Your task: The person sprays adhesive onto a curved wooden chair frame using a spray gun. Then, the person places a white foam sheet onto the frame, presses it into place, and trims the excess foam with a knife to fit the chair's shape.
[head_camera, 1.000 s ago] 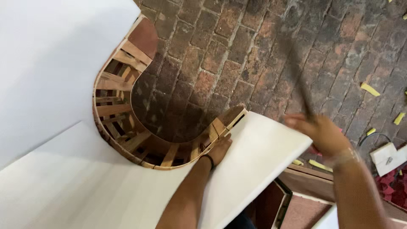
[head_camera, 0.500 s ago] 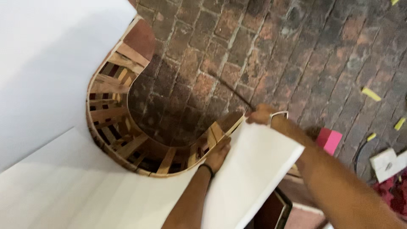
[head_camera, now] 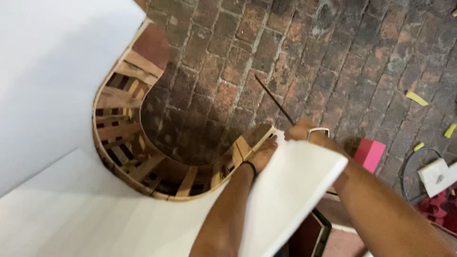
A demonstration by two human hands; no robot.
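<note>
A large white curved panel (head_camera: 71, 209) is spread across the left and near side, with a curved wooden slatted frame (head_camera: 124, 138) seen along its inner edge, over a brick floor (head_camera: 333, 47). The left hand (head_camera: 263, 152) is pressed flat on the frame's right end. The right hand (head_camera: 301, 131) is closed around a thin dark rod (head_camera: 273, 99) just beside it. A pink block (head_camera: 370, 154) lies to the right.
</note>
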